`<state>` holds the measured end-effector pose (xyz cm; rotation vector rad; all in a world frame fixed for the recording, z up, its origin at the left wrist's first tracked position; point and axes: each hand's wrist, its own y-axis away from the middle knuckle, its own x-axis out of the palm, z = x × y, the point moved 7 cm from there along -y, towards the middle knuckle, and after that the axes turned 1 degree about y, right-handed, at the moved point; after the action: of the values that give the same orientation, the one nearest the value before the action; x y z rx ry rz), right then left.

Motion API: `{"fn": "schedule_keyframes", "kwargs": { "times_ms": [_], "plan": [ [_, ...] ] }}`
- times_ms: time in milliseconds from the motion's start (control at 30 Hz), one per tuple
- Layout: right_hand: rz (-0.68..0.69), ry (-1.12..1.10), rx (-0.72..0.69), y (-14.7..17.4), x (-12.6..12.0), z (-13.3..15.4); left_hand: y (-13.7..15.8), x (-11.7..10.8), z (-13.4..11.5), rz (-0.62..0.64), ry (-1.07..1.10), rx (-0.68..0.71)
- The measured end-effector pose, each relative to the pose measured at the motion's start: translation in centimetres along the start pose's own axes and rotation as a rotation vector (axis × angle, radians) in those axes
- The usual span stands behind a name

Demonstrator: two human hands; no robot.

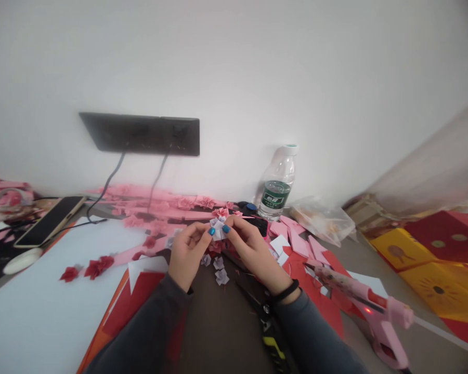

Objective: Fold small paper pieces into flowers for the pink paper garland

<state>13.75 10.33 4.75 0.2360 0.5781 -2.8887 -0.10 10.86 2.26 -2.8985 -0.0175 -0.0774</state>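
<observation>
Between my two hands is a small pale lilac paper flower (218,227), pinched at both sides. My left hand (189,252) holds its left edge between thumb and fingers. On the other side, my right hand (255,252) grips it the same way, thumb in front. Several more lilac paper flowers (220,272) lie on the dark table just below. Scissors (265,311) with black and yellow-green handles rest beside my right wrist. Behind the hands, pink paper strips (164,212) carry pink and red paper flowers (99,267).
At right lie a pink hot glue gun (368,306) with a lit red light, red paper (331,311) and pink paper pieces (298,241). A water bottle (278,187) stands by the wall. A phone (49,221) and a white sheet (42,311) are at left.
</observation>
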Motion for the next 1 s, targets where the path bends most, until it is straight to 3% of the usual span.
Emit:
{"fn": "schedule_keyframes", "kwargs": {
  "times_ms": [733,1000],
  "plan": [
    [-0.021,0.018,0.021,-0.09,-0.29,-0.07,-0.09,0.79,0.11,0.123,0.036,-0.032],
    [0.03,0.034,0.033,-0.08,-0.03,-0.22,-0.29,0.88,-0.63,0.143,0.013,-0.019]
  ]
}}
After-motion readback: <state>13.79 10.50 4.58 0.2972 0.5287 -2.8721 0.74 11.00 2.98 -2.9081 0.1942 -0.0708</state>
